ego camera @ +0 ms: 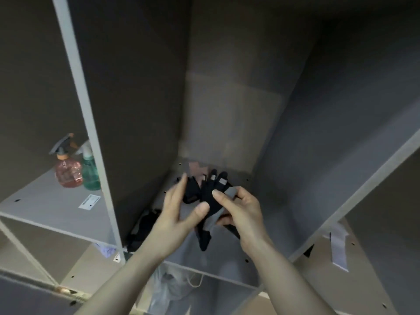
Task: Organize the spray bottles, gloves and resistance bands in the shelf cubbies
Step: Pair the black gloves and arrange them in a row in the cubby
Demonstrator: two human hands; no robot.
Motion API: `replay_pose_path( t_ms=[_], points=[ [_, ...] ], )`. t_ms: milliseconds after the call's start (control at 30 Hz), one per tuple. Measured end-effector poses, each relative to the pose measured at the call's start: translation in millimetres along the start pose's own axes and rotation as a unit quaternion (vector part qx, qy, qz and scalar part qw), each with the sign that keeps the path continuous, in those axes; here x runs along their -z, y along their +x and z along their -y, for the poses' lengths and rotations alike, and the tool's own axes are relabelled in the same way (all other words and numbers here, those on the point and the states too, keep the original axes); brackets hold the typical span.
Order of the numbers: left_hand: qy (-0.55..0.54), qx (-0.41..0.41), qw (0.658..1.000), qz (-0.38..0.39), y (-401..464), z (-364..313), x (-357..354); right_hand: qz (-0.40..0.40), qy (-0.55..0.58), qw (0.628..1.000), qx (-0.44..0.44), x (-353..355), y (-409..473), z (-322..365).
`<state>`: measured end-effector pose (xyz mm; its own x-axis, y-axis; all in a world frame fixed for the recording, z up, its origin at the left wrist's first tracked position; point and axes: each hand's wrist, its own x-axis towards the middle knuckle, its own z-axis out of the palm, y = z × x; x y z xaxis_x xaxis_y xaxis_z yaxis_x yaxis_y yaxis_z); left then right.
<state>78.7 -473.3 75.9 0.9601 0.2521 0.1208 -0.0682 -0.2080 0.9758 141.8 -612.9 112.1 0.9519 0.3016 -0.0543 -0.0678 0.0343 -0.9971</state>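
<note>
My right hand (241, 214) pinched a black glove (210, 201), fingers pointing into the cubby (227, 251), long axis front-to-back; my left hand (179, 212) touched it, fingers spread.

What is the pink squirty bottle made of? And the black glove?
The pink spray bottle looks like clear, shiny plastic: light passes through it. The black glove, held by the right hand, looks like soft matte fabric: it droops and folds.
</note>
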Motion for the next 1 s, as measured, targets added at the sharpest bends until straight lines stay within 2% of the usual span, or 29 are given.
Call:
replay_pose_path(
  t_ms=[67,100,167,267,333,467,500,567,600,633,700,800,833,867,933,1000],
  points=[
    [-0.148,0.021,0.984,0.093,1,0,-21,0.059,0.002,0.998,0.005,2,8,-3],
    [-0.221,0.033,0.969,0.1,5,3,-29,0.085,0.0,0.996,0.011,2,13,-5],
    [-0.355,0.086,0.93,0.041,21,12,-38,0.089,-0.011,0.995,0.038,8,29,-11],
    [-0.514,0.182,0.838,-0.026,50,23,-38,-0.063,-0.023,0.995,0.068,34,76,-40],
    [-0.543,0.203,0.814,-0.038,65,31,-29,-0.118,-0.118,0.985,0.047,56,109,-82],
    [-0.549,0.185,0.814,-0.036,86,46,-2,-0.03,-0.379,0.923,-0.054,82,148,-179],
    [-0.551,0.181,0.814,-0.035,89,49,4,0.003,-0.434,0.899,-0.057,84,150,-199],
    [-0.543,0.185,0.818,-0.038,93,54,15,0.045,-0.563,0.822,-0.071,86,152,-224],
    [-0.529,0.19,0.826,-0.048,97,57,19,0.037,-0.611,0.787,-0.073,85,152,-228],
    [-0.507,0.194,0.837,-0.064,100,59,23,0.017,-0.634,0.77,-0.068,84,151,-228],
    [-0.46,0.204,0.858,-0.105,102,64,28,-0.026,-0.635,0.771,-0.052,85,148,-227],
    [-0.431,0.224,0.864,-0.131,104,68,32,-0.076,-0.639,0.764,-0.036,85,146,-225],
    [-0.424,0.228,0.867,-0.132,103,69,34,-0.088,-0.625,0.775,-0.037,86,146,-225],
    [-0.418,0.229,0.869,-0.133,102,70,34,-0.107,-0.581,0.806,-0.046,86,146,-224],
    [-0.406,0.221,0.877,-0.128,99,72,36,-0.155,-0.417,0.891,-0.096,82,151,-210],
    [-0.396,0.205,0.887,-0.119,96,70,38,-0.207,-0.22,0.942,-0.146,75,154,-184]
  ],
)
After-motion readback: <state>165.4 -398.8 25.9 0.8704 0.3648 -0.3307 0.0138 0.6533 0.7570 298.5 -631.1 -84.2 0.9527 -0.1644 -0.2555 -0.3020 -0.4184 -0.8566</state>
